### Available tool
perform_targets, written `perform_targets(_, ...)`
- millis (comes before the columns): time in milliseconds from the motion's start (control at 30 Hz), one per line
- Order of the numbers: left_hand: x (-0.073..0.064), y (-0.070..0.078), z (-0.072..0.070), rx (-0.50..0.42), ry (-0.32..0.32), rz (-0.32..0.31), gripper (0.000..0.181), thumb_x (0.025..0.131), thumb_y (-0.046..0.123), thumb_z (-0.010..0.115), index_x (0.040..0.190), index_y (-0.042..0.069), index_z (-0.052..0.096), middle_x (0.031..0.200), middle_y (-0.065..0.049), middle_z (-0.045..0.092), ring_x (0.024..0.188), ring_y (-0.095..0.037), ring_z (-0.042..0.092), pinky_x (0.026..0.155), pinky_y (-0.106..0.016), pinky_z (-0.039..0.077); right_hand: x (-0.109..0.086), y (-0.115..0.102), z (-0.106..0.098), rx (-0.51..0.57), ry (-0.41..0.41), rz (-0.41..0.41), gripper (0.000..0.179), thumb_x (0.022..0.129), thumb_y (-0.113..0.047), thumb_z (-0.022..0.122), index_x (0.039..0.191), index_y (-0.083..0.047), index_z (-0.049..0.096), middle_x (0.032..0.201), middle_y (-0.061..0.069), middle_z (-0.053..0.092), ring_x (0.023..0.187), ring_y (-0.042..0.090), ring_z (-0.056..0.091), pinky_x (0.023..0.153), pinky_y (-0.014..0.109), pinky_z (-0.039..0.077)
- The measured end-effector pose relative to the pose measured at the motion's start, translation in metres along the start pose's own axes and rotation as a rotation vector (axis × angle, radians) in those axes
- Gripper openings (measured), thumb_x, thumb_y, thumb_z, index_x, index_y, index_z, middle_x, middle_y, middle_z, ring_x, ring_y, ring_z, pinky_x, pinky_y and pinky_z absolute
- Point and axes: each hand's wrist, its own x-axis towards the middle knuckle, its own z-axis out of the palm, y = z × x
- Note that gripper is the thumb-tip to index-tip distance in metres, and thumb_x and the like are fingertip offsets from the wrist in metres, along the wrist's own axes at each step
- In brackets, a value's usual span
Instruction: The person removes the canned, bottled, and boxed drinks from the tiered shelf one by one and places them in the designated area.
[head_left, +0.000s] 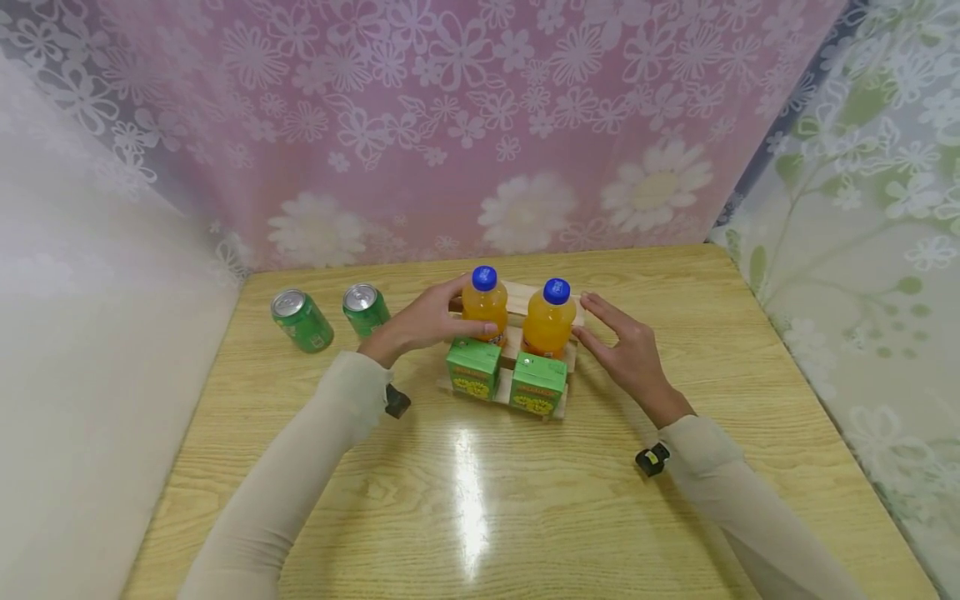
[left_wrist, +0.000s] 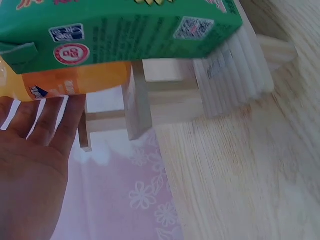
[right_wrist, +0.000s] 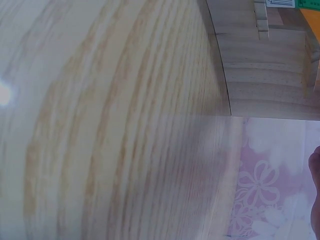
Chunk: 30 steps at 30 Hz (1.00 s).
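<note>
A small wooden tiered rack [head_left: 525,298] [left_wrist: 175,102] stands on the table. On its middle step are two orange juice bottles with blue caps, a left bottle [head_left: 480,302] and a right bottle [head_left: 550,323]. In front of them, on the lowest step, sit two green juice boxes, one left [head_left: 474,367] and one right [head_left: 537,385]. My left hand [head_left: 429,315] grips the left bottle, thumb across its front and fingers behind, as the left wrist view shows from below. At the rack's right end is my right hand [head_left: 626,350], fingers extended, fingertips right by the top step and right bottle.
Two green soda cans stand left of the rack: an outer can [head_left: 302,322] and a nearer can [head_left: 366,310] beside my left wrist. The wooden table [head_left: 570,508] ends at a pink floral curtain [head_left: 420,150] behind and pale curtains at both sides.
</note>
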Motion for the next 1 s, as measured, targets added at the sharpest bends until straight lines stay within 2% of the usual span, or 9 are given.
perform_targets(467,0.0,0.001,0.0,-0.038,0.047,-0.002,0.07,0.095,0.043,0.085,0.158,0.03,0.056,0.147,-0.001,0.066,0.135,-0.032,0.065,0.113,-0.056,0.055,-0.001,-0.001,0.0,0.0,-0.004,0.003,0.058,0.087,-0.004,0.09,0.142,0.0,0.07,0.144,0.023,0.07,0.127,0.045,0.071,0.104,0.057,0.057)
perform_targets(667,-0.001,0.006,-0.005,-0.019,0.087,0.016,0.069,0.093,0.045,0.086,0.155,0.031,0.058,0.145,0.0,0.068,0.127,-0.028,0.067,0.107,-0.053,0.058,-0.001,-0.001,0.0,-0.005,-0.005,0.011,0.058,0.087,-0.004,0.089,0.142,0.0,0.07,0.144,0.022,0.07,0.127,0.045,0.071,0.104,0.059,0.057)
perform_targets(1000,-0.007,0.011,-0.015,-0.036,0.146,0.006,0.07,0.092,0.046,0.087,0.155,0.027,0.059,0.144,-0.001,0.068,0.128,-0.026,0.066,0.11,-0.052,0.057,0.001,-0.005,-0.002,0.003,-0.008,0.017,0.057,0.087,-0.003,0.089,0.141,0.002,0.07,0.143,0.023,0.07,0.127,0.046,0.071,0.104,0.059,0.057)
